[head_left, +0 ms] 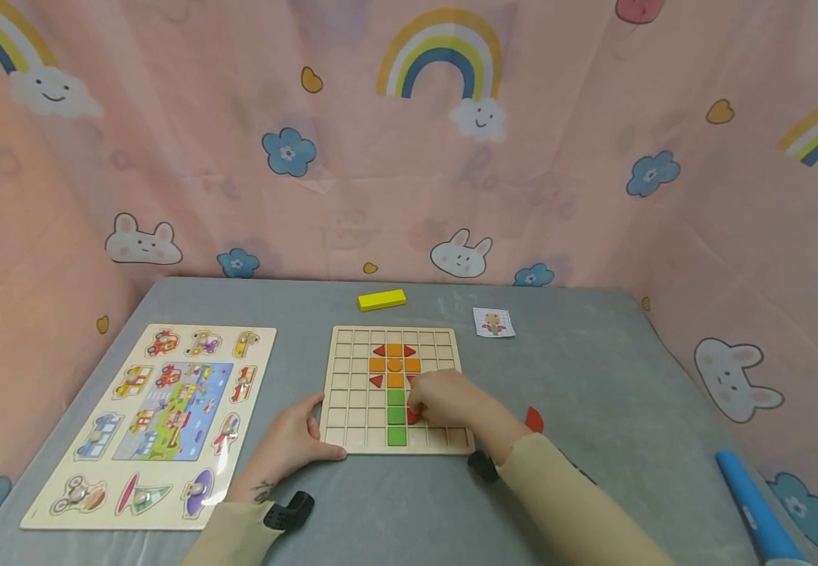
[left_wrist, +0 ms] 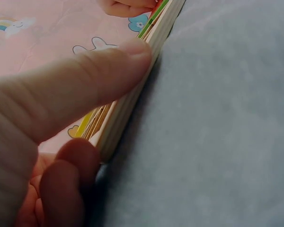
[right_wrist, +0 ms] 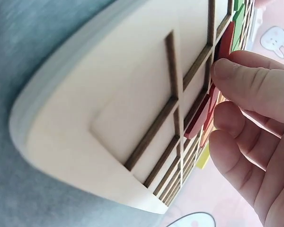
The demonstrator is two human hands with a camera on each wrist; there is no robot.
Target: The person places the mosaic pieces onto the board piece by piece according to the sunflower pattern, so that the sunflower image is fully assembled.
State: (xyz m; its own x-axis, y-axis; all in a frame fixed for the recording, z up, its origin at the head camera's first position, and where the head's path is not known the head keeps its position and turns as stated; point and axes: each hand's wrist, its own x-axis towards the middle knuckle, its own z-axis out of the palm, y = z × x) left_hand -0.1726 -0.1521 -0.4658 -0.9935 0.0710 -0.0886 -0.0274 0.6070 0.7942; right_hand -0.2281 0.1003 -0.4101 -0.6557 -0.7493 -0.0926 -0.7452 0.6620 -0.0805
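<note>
A square wooden grid board point(head_left: 352, 397) lies on the grey table. My left hand point(head_left: 285, 440) holds its near left corner, thumb point(left_wrist: 118, 66) along the front edge and fingers curled at the left edge. Over the right half is my right hand point(head_left: 447, 401), its fingertips pinching a red piece point(right_wrist: 225, 42) beside the column of green squares point(head_left: 396, 435). The hand partly hides that piece. Farther up the board, orange squares point(head_left: 395, 380) surround an orange round piece point(head_left: 395, 365), with red triangles point(head_left: 379, 350) at the corners.
Another red piece point(head_left: 534, 420) with a curved edge lies by my right forearm. Behind the board are a yellow block point(head_left: 382, 300) and a small picture card point(head_left: 494, 323). A vehicle knob puzzle point(head_left: 260, 354) lies at left, a blue cylindrical object point(head_left: 756, 503) at right.
</note>
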